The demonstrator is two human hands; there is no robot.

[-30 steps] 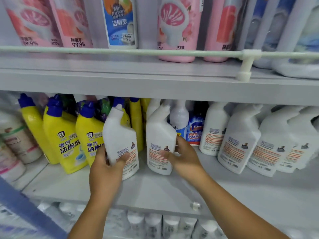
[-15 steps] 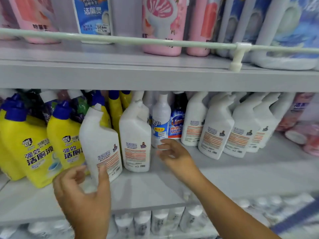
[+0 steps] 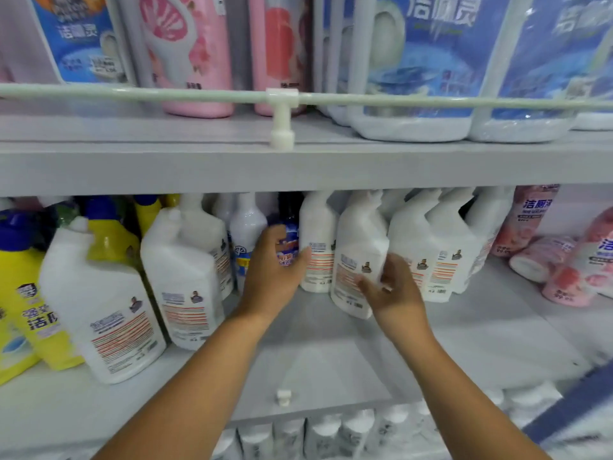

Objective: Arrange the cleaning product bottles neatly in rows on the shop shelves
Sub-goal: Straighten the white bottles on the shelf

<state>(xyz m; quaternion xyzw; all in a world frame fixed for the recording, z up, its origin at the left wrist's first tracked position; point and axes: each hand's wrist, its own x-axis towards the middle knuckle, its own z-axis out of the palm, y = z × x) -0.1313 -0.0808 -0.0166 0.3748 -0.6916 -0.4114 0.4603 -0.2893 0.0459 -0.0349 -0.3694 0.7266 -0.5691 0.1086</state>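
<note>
On the middle shelf [image 3: 315, 360] stand white angled-neck cleaner bottles. Two of them [image 3: 99, 293] [image 3: 185, 277] lean at the left, next to yellow bottles with blue caps [image 3: 30, 293]. My left hand [image 3: 272, 273] reaches to the back and curls round a dark blue-labelled bottle [image 3: 289, 232], thumb across its front, beside a slim white bottle [image 3: 247, 224]. My right hand [image 3: 393, 290], blurred, has spread fingers against the lower side of a white bottle [image 3: 358, 234]. More white bottles [image 3: 444, 240] stand in a row to its right.
Pink bottles [image 3: 544, 257] lie on their sides at the right end of the shelf. The upper shelf holds pink and blue-labelled containers behind a white rail [image 3: 199, 96]. White caps [image 3: 331, 433] show on the shelf below. A small white peg [image 3: 283, 396] sits at the shelf's front edge.
My left hand let go of the leaning white bottle and moved right to the dark blue-labelled bottle. My right hand shifted right to another white bottle. The view panned right.
</note>
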